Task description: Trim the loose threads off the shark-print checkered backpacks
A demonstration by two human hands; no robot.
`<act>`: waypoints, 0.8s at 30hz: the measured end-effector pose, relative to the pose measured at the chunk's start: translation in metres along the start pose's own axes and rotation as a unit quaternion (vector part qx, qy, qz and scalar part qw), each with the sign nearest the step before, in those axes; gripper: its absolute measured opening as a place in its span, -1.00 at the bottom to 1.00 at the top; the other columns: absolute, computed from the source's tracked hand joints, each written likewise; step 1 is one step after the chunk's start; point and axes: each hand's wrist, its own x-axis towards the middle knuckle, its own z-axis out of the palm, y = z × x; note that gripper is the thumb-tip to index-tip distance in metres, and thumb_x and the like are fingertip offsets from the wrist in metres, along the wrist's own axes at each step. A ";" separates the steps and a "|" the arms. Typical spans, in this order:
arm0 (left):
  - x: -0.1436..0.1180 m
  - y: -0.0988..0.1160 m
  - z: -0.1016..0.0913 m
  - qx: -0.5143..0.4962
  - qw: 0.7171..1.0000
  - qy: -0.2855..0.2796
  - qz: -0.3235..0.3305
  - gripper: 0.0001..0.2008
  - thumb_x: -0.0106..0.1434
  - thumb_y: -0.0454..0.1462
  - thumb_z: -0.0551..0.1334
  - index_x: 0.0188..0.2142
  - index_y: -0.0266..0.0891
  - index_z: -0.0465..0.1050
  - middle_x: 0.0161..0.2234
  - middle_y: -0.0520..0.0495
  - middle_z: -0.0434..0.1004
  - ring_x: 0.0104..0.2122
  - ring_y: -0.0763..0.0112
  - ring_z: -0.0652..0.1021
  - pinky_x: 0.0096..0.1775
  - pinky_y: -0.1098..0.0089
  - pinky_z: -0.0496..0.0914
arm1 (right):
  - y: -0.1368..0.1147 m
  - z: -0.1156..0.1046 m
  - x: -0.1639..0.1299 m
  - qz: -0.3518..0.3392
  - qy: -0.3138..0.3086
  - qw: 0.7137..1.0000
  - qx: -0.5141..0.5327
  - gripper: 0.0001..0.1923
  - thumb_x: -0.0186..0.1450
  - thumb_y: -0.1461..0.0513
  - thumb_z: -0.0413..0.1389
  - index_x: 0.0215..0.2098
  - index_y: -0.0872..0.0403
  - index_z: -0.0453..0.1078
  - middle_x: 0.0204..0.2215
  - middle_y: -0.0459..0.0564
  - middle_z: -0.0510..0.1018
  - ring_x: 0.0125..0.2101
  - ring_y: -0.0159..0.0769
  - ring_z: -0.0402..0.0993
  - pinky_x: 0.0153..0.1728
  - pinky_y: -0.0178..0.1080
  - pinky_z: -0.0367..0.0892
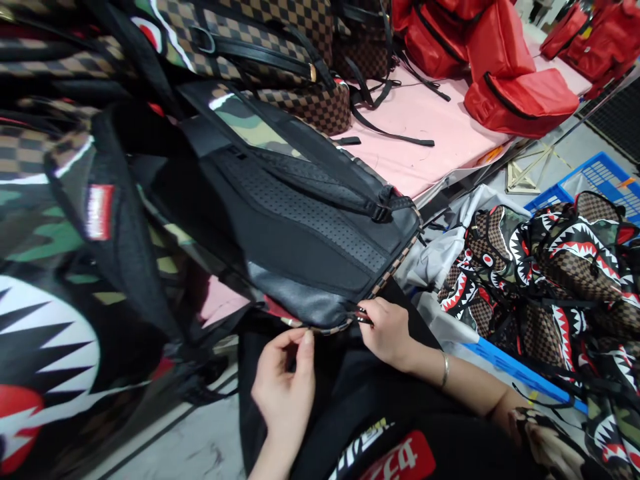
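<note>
A backpack (300,227) lies with its black padded back panel and straps facing up, its lower edge toward me. Checkered trim runs along that edge. My left hand (287,373) pinches the bottom edge between thumb and forefinger. Just to the right, my right hand (387,330) is closed around a small dark tool (364,316) whose tip is at the lower corner of the backpack. Most of the tool is hidden in the fist, so its kind is unclear. A strap buckle (381,212) rests near the right corner.
Camouflage backpacks with shark mouths (45,340) crowd the left, and checkered bags (280,53) are piled behind. Red bags (520,100) sit on the pink tabletop (405,120). To the right, a blue crate (520,373) with a grey liner holds several finished-looking backpacks (545,267).
</note>
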 end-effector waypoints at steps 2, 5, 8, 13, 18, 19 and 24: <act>-0.003 -0.006 0.002 -0.079 0.992 0.008 -0.102 -0.78 0.15 -0.14 0.18 -0.28 -0.24 0.35 -0.37 -0.03 0.44 -0.40 0.44 0.48 -0.28 0.40 0.39 | 0.001 0.004 -0.001 -0.004 0.004 1.000 -0.016 -0.83 0.23 0.28 -0.02 -0.29 0.08 0.40 -0.44 -0.01 0.49 -0.44 -0.31 0.42 -0.43 -0.33 0.25; 0.000 -0.006 0.003 -0.126 0.979 0.016 -0.157 -0.74 0.12 -0.12 0.21 -0.28 -0.24 0.36 -0.37 -0.03 0.44 -0.41 0.47 0.48 -0.27 0.41 0.39 | 0.004 0.013 -0.002 -0.012 0.014 0.999 -0.028 -0.81 0.23 0.28 -0.05 -0.27 0.13 0.38 -0.43 0.05 0.49 -0.44 -0.27 0.42 -0.41 -0.30 0.27; 0.009 -0.003 0.000 -0.129 0.980 0.032 -0.151 -0.73 0.11 -0.10 0.21 -0.30 -0.26 0.36 -0.39 -0.02 0.43 -0.43 0.47 0.47 -0.30 0.41 0.40 | 0.006 0.016 -0.003 -0.021 0.030 0.999 -0.017 -0.80 0.23 0.28 -0.07 -0.26 0.15 0.35 -0.44 0.09 0.48 -0.45 -0.24 0.42 -0.41 -0.28 0.30; 0.033 0.001 -0.006 -0.067 0.989 0.037 -0.127 -0.69 0.12 -0.04 0.17 -0.35 -0.26 0.36 -0.47 0.00 0.41 -0.50 0.44 0.43 -0.41 0.41 0.37 | 0.001 0.002 -0.009 -0.012 0.012 0.994 0.110 -0.86 0.26 0.24 -0.07 -0.34 0.11 0.29 -0.50 -0.01 0.44 -0.49 -0.32 0.39 -0.46 -0.34 0.27; 0.054 -0.001 -0.008 0.037 0.989 0.013 -0.140 -0.67 0.05 -0.03 0.21 -0.64 -0.20 0.30 -0.64 0.01 0.34 -0.55 0.37 0.38 -0.45 0.36 0.25 | -0.005 -0.026 0.000 -0.074 -0.068 0.970 0.223 -0.88 0.26 0.25 -0.07 -0.41 0.07 0.25 -0.58 -0.13 0.37 -0.58 -0.42 0.30 -0.53 -0.39 0.19; 0.056 -0.002 -0.008 0.014 0.989 0.009 -0.148 -0.66 0.06 -0.03 0.19 -0.67 -0.20 0.28 -0.66 0.00 0.34 -0.57 0.37 0.37 -0.46 0.36 0.24 | -0.006 -0.032 0.004 -0.089 -0.063 0.970 0.215 -0.87 0.26 0.26 -0.08 -0.42 0.07 0.25 -0.58 -0.12 0.38 -0.57 -0.41 0.31 -0.53 -0.39 0.19; 0.058 -0.017 -0.029 -0.136 0.978 -0.010 -0.157 -0.60 0.07 0.01 0.09 -0.74 -0.18 0.23 -0.77 0.01 0.26 -0.70 0.42 0.31 -0.59 0.37 0.26 | -0.003 -0.064 0.024 -0.138 0.008 0.982 0.129 -0.88 0.25 0.30 -0.07 -0.35 0.08 0.31 -0.52 -0.05 0.45 -0.52 -0.35 0.38 -0.49 -0.35 0.24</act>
